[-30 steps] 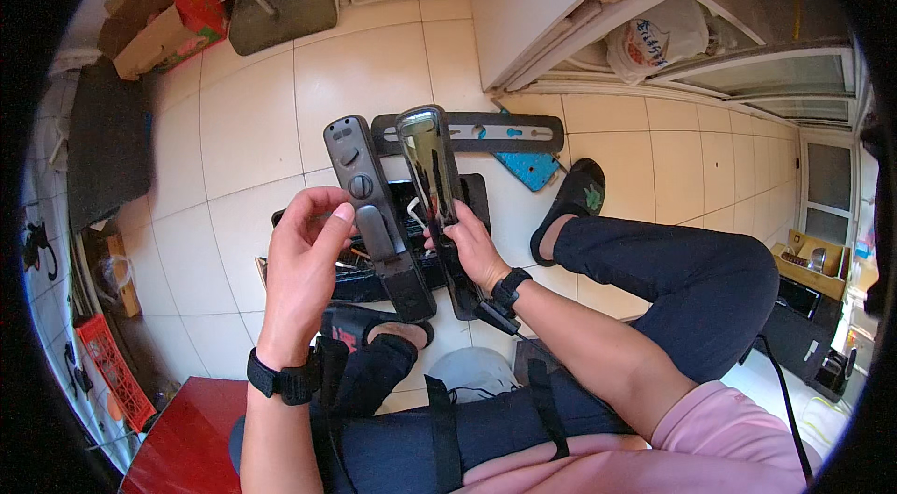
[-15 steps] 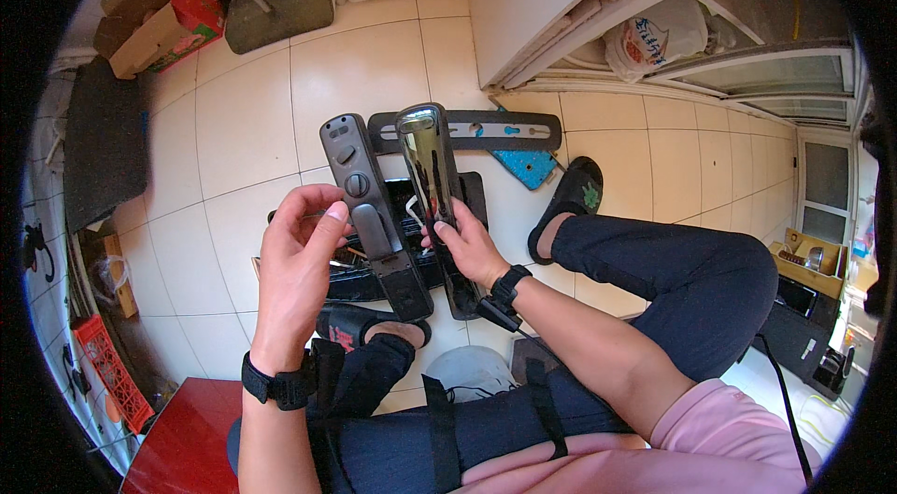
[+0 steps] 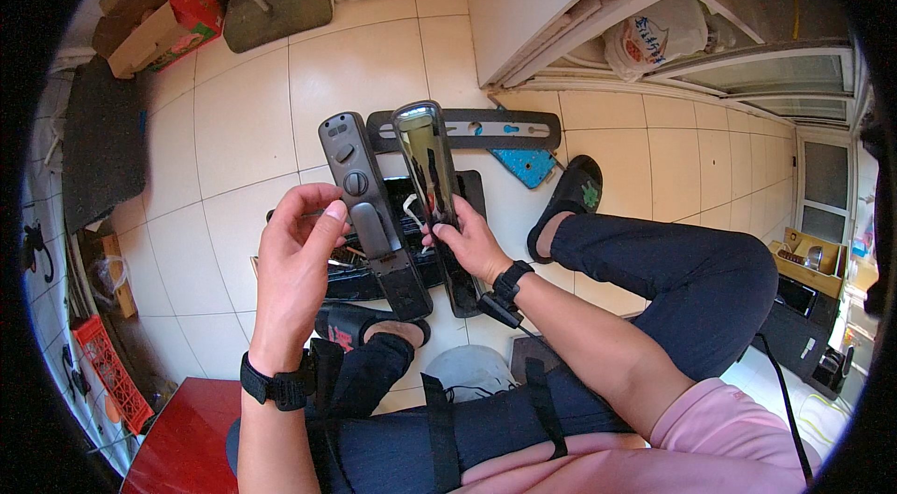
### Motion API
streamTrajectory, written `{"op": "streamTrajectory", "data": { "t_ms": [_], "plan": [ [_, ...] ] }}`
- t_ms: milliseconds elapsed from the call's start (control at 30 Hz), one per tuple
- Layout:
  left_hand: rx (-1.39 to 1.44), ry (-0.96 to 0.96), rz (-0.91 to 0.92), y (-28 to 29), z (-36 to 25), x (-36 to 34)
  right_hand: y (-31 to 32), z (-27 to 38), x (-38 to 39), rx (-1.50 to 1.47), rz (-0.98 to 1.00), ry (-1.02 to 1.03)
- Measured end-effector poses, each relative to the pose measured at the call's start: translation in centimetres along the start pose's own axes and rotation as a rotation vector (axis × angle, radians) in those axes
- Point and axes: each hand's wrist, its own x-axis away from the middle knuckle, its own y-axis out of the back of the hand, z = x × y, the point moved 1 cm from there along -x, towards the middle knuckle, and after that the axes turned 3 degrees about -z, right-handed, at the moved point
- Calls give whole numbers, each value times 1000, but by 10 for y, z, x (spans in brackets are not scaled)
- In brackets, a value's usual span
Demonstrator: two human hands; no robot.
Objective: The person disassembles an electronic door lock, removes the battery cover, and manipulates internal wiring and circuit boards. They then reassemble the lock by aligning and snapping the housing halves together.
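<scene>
My left hand [image 3: 299, 251] is curled with thumb near forefinger beside the grey lock panel [image 3: 348, 157], which has a round knob and a handle; what its fingers hold is hidden. My right hand [image 3: 467, 242] is closed on the glossy black lock panel [image 3: 425, 157], to the right of the grey one. Behind both lies a black slotted plate [image 3: 509, 128] with a blue perforated piece [image 3: 523, 167] showing below it. A black tray or case [image 3: 346, 284] with small items lies under the panels, partly hidden.
My slippered feet [image 3: 576, 186] flank these parts on the tiled floor [image 3: 234, 214]. A broom head [image 3: 280, 17] and cardboard box [image 3: 149, 36] stand at the upper left, a red crate [image 3: 112, 372] and red surface [image 3: 177, 447] at the lower left, and a sliding door frame [image 3: 710, 64] at the right.
Both hands and the two panels appear slightly higher and farther left in the picture, as does the floor behind them. The grips look the same.
</scene>
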Motion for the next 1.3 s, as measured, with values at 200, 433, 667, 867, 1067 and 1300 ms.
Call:
{"op": "streamTrajectory", "data": {
  "t_ms": [200,433,667,867,1067,1300],
  "plan": [
    [3,2,2,0,-2,0,-1,-4,-2,139,47,106],
    [16,13,0,-1,-4,2,3,0,-2,58,78,24],
    [7,11,-19,-3,-5,3,2,1,-3,42,57,25],
    [10,9,-12,-3,-4,2,6,4,-3,11,46,6],
    [14,-10,7,0,-2,1,11,7,-5,-99,38,-58],
    [20,-24,8,-1,-1,1,13,7,-4,-186,45,-80]
  ]
}}
